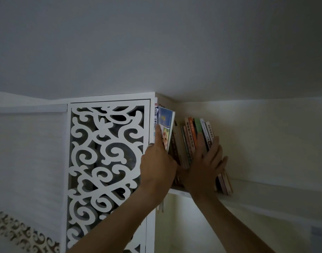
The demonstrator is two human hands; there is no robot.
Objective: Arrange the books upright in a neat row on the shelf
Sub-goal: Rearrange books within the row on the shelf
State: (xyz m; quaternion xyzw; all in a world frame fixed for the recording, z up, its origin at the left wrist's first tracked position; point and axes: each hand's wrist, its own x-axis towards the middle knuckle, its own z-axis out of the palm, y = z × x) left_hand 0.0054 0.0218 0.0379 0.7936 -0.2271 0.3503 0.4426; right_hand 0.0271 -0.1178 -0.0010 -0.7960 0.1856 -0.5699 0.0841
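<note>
The white shelf carries a row of books leaning left. The right hand presses its straight fingers against the row's right end. Left of the row, the left hand grips a blue-covered book.

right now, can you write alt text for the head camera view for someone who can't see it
A person's left hand grips a blue-covered book at the left end of a high white shelf, while the right hand presses spread fingers against a leaning row of books. A white scrollwork panel stands to the left.
</note>
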